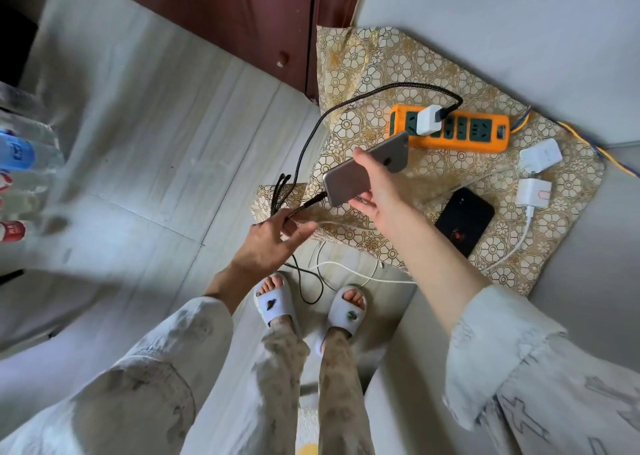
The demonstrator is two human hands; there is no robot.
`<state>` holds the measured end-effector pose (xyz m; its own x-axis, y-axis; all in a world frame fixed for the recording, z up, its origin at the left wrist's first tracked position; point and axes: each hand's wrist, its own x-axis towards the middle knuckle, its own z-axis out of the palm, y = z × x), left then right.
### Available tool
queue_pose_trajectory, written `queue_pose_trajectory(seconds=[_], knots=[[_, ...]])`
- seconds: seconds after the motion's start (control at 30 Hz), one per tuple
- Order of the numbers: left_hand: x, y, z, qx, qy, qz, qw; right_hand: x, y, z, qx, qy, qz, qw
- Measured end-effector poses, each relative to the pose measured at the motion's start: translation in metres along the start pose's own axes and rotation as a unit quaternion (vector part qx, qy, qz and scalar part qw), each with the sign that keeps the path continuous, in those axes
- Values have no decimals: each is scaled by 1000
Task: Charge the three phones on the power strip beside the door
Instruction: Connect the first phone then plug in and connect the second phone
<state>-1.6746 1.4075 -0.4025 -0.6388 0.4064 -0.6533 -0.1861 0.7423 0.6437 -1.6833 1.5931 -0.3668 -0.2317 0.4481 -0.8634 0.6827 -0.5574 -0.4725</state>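
My right hand [375, 191] grips a grey phone [353, 177], back side up, above a gold patterned cloth [391, 63]. My left hand [273, 238] pinches the black braided cable [311, 136] just behind the plug, which sits at the phone's lower end. That cable runs up to a white charger [429, 119] plugged into the orange power strip [485, 143]. A black phone [464, 221] lies on the cloth to the right. Two more white chargers [540, 155] [533, 191] lie loose beside the strip, one with a white cable [512, 250].
The dark red door [221, 15] stands behind the cloth at top centre. Water bottles [20, 164] stand at the left edge. White and black cable loops lie on the floor in front of my slippered feet [308, 307]. A grey wall runs along the right.
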Motion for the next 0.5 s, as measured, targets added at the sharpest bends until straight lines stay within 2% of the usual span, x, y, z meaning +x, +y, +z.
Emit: queue_pose_trajectory(seconds=[0.07, 0.2, 0.3, 0.4, 0.5], knots=[[1, -4, 4, 35, -1, -15, 999, 3, 2, 7, -42, 24, -13, 999], [4, -6, 6, 32, 29, -15, 999, 12, 12, 20, -150, 78, -24, 985], [7, -10, 6, 62, 4, -40, 997, 15, 16, 29, -193, 127, -27, 973], [8, -13, 6, 2, 2, -62, 998, 15, 20, 34, -216, 170, -24, 961], [9, -12, 4, -1, 23, -55, 998, 15, 23, 33, -224, 168, -29, 959]])
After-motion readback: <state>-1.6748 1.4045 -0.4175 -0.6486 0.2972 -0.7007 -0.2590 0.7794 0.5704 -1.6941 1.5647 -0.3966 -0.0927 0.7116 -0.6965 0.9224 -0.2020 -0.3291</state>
